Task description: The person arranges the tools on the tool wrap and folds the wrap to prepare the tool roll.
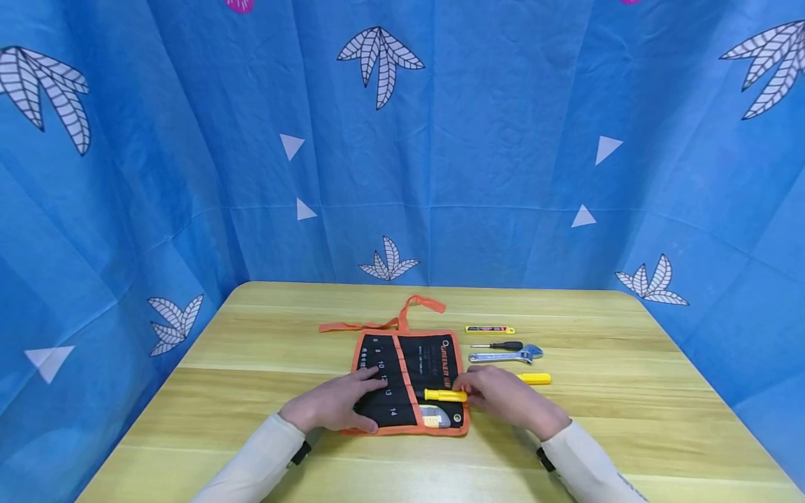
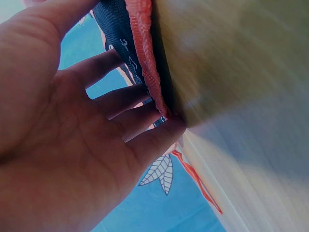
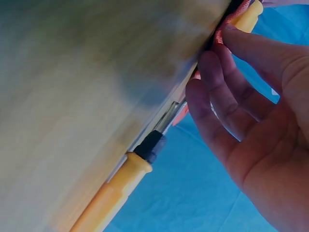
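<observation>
A black tool pouch (image 1: 430,356) with orange trim lies spread on the table, with numbers printed down its left half. My left hand (image 1: 342,399) rests on that left half, fingers fairly straight; the left wrist view shows its fingers (image 2: 118,99) over the orange border. At the opposite edge, my right hand (image 1: 503,395) pinches the pouch's border between thumb and fingers (image 3: 211,67). Beside those fingertips, a yellow-handled tool (image 1: 444,395) sits in a pocket, its lower part hidden. Below it a utility knife (image 1: 434,417) is tucked into another pocket.
Right of the pouch lie a yellow slim case (image 1: 489,330), a black-handled screwdriver (image 1: 508,346), an adjustable wrench (image 1: 506,355) and another yellow-handled screwdriver (image 1: 534,378), partly behind my right hand. Orange ties (image 1: 402,323) extend from the pouch's top. A blue curtain (image 1: 478,175) hangs behind the table.
</observation>
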Motion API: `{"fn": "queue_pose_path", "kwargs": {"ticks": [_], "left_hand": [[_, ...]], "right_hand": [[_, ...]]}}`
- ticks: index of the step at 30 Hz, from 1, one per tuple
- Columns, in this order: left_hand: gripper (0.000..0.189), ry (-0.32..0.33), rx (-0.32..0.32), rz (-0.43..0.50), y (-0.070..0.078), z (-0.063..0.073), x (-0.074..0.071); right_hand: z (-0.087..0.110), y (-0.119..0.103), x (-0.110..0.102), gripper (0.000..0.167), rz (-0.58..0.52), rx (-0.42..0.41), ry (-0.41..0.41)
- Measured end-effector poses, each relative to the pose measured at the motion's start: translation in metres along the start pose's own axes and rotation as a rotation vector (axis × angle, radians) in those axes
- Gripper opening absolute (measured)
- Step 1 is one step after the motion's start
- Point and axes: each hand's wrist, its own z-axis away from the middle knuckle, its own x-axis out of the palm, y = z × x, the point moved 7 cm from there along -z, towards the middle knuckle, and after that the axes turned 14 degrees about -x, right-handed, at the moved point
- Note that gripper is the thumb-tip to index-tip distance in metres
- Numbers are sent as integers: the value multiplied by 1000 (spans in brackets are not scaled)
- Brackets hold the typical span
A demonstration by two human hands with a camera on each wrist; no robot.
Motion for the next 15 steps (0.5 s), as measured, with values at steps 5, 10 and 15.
{"fn": "queue_pose_path", "kwargs": {"ticks": [5, 10, 15], "left_hand": [[77, 2, -1, 6, 1, 1, -1], [77, 1, -5, 10, 1, 1, -1], [77, 3, -10, 12, 1, 1, 0]], "right_hand": [[0, -3, 0, 23, 7, -1, -6], [-2, -4, 1, 24, 29, 4, -14], [-3, -6, 2, 25, 38, 2, -22]]}}
